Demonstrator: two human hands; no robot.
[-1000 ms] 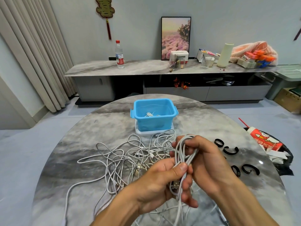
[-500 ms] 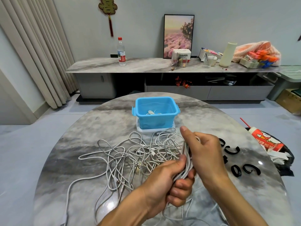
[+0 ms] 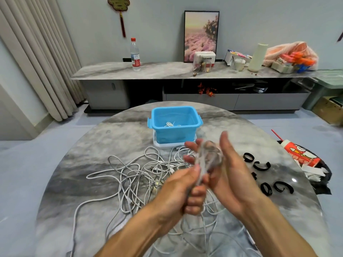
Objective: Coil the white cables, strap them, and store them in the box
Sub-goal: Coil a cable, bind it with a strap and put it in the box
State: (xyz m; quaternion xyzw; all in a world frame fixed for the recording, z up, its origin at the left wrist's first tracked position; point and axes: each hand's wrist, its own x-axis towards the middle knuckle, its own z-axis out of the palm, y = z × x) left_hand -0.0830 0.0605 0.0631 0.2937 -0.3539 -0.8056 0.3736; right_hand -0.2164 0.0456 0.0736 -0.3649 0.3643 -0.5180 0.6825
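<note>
My left hand [image 3: 178, 190] grips the lower end of a coil of white cable [image 3: 209, 154], which shows blurred above its thumb. My right hand [image 3: 232, 175] stands beside the coil with thumb up and fingers stretched out to the left, and the blurred loops run across its palm. A tangle of loose white cables [image 3: 133, 175] lies on the marble table [image 3: 92, 154] under and left of my hands. The blue box [image 3: 174, 128] stands open behind them with a white cable [image 3: 170, 124] inside. Several black straps [image 3: 261, 166] lie to the right.
The box sits on a white lid [image 3: 161, 145]. A red and white packet [image 3: 300, 156] lies on a black bag at the table's right edge. Behind the table runs a long low cabinet with a bottle [image 3: 135, 54] and clutter.
My right hand has opened from its grip on the coil, with thumb raised and fingers spread. The coil has risen toward the box and is blurred. My left hand keeps its hold.
</note>
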